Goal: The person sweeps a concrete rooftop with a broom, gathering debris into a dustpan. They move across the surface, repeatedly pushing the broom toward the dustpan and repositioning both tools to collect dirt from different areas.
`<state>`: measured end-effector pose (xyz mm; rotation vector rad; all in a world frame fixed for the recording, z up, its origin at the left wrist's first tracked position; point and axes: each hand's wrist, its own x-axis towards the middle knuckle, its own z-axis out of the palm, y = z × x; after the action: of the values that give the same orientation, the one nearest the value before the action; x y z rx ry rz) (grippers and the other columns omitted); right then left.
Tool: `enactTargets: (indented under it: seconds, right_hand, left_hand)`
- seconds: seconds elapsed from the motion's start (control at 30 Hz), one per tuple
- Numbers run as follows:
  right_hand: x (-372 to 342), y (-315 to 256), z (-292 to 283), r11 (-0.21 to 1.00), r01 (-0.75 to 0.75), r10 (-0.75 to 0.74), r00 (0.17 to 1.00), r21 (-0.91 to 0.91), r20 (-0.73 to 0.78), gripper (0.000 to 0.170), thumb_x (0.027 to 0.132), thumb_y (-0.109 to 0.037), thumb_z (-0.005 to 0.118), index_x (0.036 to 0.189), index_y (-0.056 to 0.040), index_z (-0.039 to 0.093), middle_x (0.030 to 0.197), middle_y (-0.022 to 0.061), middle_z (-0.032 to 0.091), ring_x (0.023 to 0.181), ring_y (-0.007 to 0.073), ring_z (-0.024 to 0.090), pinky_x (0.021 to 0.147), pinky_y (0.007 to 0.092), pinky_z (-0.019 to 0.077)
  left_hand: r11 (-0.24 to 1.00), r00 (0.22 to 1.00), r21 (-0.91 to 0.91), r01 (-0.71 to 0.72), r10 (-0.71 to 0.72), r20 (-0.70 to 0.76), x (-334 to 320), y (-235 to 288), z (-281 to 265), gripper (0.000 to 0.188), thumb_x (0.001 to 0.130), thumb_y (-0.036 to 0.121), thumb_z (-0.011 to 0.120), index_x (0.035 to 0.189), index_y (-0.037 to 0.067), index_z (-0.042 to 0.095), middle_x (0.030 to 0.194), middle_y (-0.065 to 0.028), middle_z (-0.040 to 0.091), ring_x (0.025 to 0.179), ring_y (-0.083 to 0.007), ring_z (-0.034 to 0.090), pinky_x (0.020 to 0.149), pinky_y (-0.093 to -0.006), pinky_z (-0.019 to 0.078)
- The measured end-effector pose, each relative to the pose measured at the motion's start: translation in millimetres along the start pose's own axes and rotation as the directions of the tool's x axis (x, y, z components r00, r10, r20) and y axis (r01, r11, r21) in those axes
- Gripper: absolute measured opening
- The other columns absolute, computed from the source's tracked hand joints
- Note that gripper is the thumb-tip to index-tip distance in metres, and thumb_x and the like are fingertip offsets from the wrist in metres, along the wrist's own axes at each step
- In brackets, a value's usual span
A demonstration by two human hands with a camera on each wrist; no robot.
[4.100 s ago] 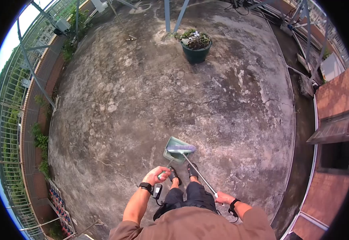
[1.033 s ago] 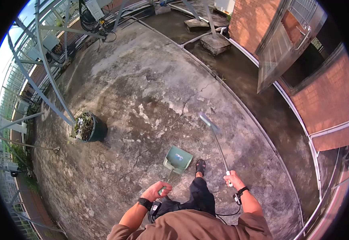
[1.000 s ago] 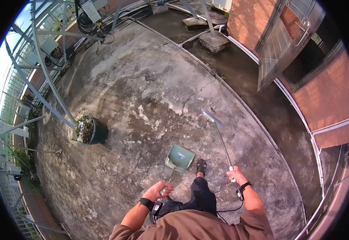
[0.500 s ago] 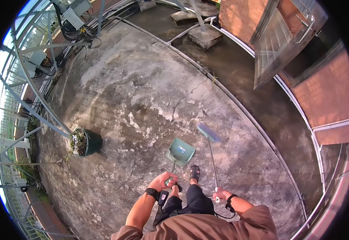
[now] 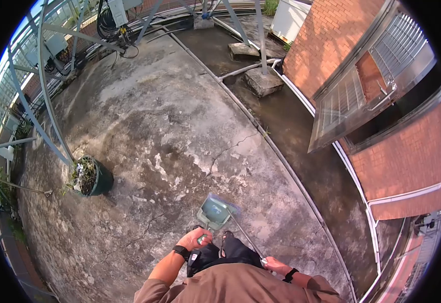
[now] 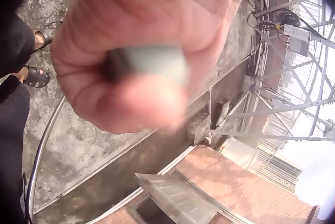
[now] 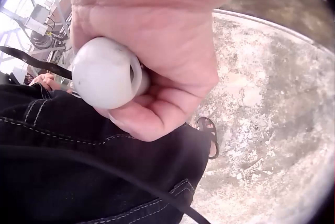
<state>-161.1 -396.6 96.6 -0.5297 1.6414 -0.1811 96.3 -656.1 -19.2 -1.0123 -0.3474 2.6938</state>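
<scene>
"What is each hand doing?"

"The left hand (image 5: 195,238) curls round the green handle (image 6: 149,62) of the dustpan (image 5: 210,217). The right hand (image 5: 277,265) grips the white handle end (image 7: 104,75) of the broom (image 5: 243,232). Neither is spread."

"Can you see every finger?"

"No. In the left wrist view the handle and the finger below it blur, and the fist covers the rest. On the right, some fingertips lie hidden behind the white end."

"And the dustpan?"

"On the near side, just beyond the feet. The purple bristles (image 5: 234,204) are at its right edge, smeared; I can't tell whether they touch it. There's a small pale patch (image 5: 216,211) inside, too small to make out."

"Farther out?"

"One sandal (image 5: 226,235) shows plainly from above; the other is mostly hidden by the left hand. To the left stands a green plant pot (image 5: 104,179). At right, an open panel (image 5: 339,113) hangs from the brick wall (image 5: 397,166), and the dark round edge cuts the wall off."
</scene>
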Motion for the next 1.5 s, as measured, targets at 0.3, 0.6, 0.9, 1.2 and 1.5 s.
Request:
enactTargets:
  seconds: [0.3,0.6,0.9,1.2,1.5]
  right_hand:
    - [111.8,-45.5,-100.3,0.965,0.024,-0.001,0.996,0.263,-0.088,0.014,0.067,-0.010,0.060,0.066,-0.0017,0.048,0.053,0.0054,0.052,0.043,0.0143,0.051,0.039,0.0292,0.0388]
    - [297.8,-149.9,-330.4,0.972,0.205,-0.186,0.971,0.115,-0.153,0.015,0.067,-0.009,0.059,0.064,-0.0022,0.046,0.053,0.0061,0.052,0.043,0.0158,0.052,0.039,0.0295,0.0397]
    - [402.5,-173.6,-399.2,0.998,-0.012,0.002,0.988,-0.065,-0.158,0.021,0.065,-0.009,0.054,0.083,0.0019,0.049,0.058,0.0125,0.058,0.053,0.0216,0.060,0.047,0.0333,0.0462]
    - [243.8,-27.9,-333.8,0.962,-0.263,0.261,0.823,-0.068,0.505,0.025,0.071,-0.007,0.056,0.091,0.0017,0.043,0.064,0.0083,0.054,0.050,0.0163,0.055,0.043,0.0325,0.0430]
    - [219.8,-98.4,-375.9,0.983,-0.057,0.120,0.918,-0.174,0.377,0.012,0.070,-0.008,0.058,0.069,-0.0001,0.049,0.052,0.0051,0.051,0.044,0.0134,0.051,0.040,0.0288,0.0391]
  left_hand:
    - [0.983,0.995,-0.170,-0.070,0.081,0.059,6.5,40.5,36.5,0.019,0.085,0.009,0.040,0.066,0.007,0.036,0.059,0.0010,0.036,0.040,-0.0058,0.034,0.031,-0.0176,0.0262]
    - [0.967,0.982,-0.174,-0.186,0.176,-0.071,64.3,103.6,112.9,0.007,0.084,0.005,0.045,0.085,-0.002,0.044,0.059,0.0024,0.036,0.041,-0.0039,0.033,0.032,-0.0166,0.0265]
    - [0.918,0.957,-0.294,-0.265,0.215,-0.192,114.1,152.9,176.8,0.016,0.082,0.006,0.045,0.094,-0.005,0.044,0.058,0.0024,0.036,0.041,-0.0046,0.033,0.032,-0.0165,0.0281]
    - [0.892,0.966,-0.376,-0.251,0.205,-0.159,121.6,171.1,195.8,0.014,0.084,0.009,0.043,0.087,-0.005,0.044,0.056,0.0011,0.038,0.038,-0.0052,0.034,0.030,-0.0168,0.0303]
    - [0.889,0.952,-0.345,-0.301,0.260,-0.159,119.6,138.0,166.5,0.015,0.082,0.010,0.047,0.069,0.005,0.040,0.052,0.0013,0.037,0.035,-0.0062,0.031,0.029,-0.0173,0.0255]
